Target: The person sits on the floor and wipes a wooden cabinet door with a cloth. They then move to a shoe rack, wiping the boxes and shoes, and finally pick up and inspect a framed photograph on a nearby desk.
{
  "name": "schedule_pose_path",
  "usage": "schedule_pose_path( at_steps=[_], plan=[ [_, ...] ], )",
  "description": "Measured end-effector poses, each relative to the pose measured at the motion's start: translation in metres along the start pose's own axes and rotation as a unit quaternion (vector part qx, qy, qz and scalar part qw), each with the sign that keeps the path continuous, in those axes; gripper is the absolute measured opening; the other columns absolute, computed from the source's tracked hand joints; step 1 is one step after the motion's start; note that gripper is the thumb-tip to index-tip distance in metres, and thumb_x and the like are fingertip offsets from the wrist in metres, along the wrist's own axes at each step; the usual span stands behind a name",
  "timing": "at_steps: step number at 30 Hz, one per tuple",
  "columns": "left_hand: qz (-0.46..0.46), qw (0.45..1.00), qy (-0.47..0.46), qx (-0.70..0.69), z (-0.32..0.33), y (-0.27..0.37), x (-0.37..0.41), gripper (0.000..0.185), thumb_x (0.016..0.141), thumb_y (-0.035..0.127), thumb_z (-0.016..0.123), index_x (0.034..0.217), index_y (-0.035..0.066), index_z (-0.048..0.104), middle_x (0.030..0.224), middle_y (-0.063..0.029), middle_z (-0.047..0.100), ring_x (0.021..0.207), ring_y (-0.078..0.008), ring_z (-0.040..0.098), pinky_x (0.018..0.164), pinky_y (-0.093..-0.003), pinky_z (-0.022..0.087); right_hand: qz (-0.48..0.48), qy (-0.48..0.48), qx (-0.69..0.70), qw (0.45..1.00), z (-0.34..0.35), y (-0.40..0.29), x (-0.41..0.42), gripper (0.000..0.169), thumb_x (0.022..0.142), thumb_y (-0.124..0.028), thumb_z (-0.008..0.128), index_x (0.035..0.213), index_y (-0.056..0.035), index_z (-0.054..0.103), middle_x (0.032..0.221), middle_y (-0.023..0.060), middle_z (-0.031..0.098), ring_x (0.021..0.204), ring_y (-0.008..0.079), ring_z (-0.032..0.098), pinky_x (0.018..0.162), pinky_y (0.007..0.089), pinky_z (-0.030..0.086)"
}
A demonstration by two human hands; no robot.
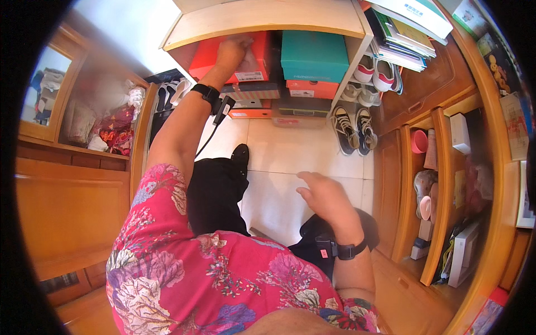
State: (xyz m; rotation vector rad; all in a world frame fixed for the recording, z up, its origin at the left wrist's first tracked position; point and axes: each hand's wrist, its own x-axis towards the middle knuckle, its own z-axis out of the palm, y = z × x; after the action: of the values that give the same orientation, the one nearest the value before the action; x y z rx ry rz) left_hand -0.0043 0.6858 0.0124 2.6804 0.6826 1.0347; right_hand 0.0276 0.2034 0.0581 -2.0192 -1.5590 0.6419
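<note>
My left hand (231, 54) reaches onto the lid of a red shoe box (205, 56) inside a wooden shelf unit. A pale, crumpled cloth (250, 62) is in that hand, pressed against the lid; its far side is hidden by my fingers. Beside the red box, a teal shoe box (314, 54) rests on an orange-red shoe box (312, 88). My right hand (326, 197) hangs above the tiled floor near my bent knee, holding nothing, with thumb and fingers apart.
Below the red box are more stacked boxes (251, 91). Black-and-white canvas sneakers (346, 130) stand on the floor by the unit's right side. Papers and booklets (402, 42) are piled above other shoes (372, 73). Wooden cabinets (71, 209) flank both sides.
</note>
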Motion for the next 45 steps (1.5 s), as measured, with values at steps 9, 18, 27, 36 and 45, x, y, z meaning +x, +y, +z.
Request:
schedule_pose_path(
  at_steps=[9,18,27,36,45],
  plan=[
    [0.094,0.986,-0.065,0.119,0.036,0.166,0.0,0.045,0.083,0.041,0.053,0.114,0.008,0.056,0.119,-0.018,0.052,0.113,-0.0421,0.043,0.095,-0.0529,0.031,-0.007,0.0,0.005,1.0,0.001,-0.003,-0.011,0.029,0.08,-0.019,0.061,0.105,-0.0038,0.058,0.096,0.0191,0.062,0.087,0.0363,0.058,0.076,0.0407,0.047],
    [0.161,0.955,-0.186,0.168,0.073,0.226,0.019,0.045,0.083,0.037,0.052,0.116,0.007,0.053,0.123,-0.0175,0.048,0.122,-0.0402,0.036,0.101,-0.0544,0.025,-0.004,-0.01,0.017,1.0,0.003,-0.003,-0.009,0.03,0.08,-0.019,0.061,0.106,-0.0039,0.057,0.094,0.0183,0.061,0.086,0.0366,0.058,0.074,0.0413,0.047],
    [0.209,0.965,-0.156,0.013,0.076,0.184,0.07,0.033,0.084,0.028,0.049,0.11,0.009,0.056,0.118,-0.0149,0.053,0.118,-0.0342,0.042,0.097,-0.0498,0.033,0.003,-0.002,0.039,0.999,0.001,-0.005,-0.017,0.03,0.081,-0.018,0.061,0.107,-0.0041,0.056,0.094,0.0173,0.061,0.086,0.036,0.057,0.073,0.0414,0.047],
    [0.141,0.983,-0.115,-0.01,0.082,0.141,0.108,0.031,0.084,0.027,0.049,0.109,0.009,0.057,0.115,-0.0147,0.054,0.115,-0.0339,0.044,0.095,-0.0489,0.035,0.029,-0.003,0.066,0.997,-0.005,-0.007,-0.023,0.031,0.08,-0.016,0.061,0.107,-0.0026,0.055,0.092,0.0181,0.06,0.084,0.0363,0.057,0.072,0.041,0.047],
    [0.049,0.996,-0.064,0.032,0.085,0.08,0.128,0.03,0.084,0.026,0.049,0.107,0.009,0.058,0.113,-0.0145,0.055,0.112,-0.0335,0.046,0.093,-0.0479,0.036,0.047,-0.008,0.073,0.996,-0.008,-0.009,-0.027,0.031,0.08,-0.015,0.062,0.107,-0.0026,0.055,0.092,0.0178,0.06,0.084,0.0358,0.058,0.072,0.0407,0.047]
  ],
)
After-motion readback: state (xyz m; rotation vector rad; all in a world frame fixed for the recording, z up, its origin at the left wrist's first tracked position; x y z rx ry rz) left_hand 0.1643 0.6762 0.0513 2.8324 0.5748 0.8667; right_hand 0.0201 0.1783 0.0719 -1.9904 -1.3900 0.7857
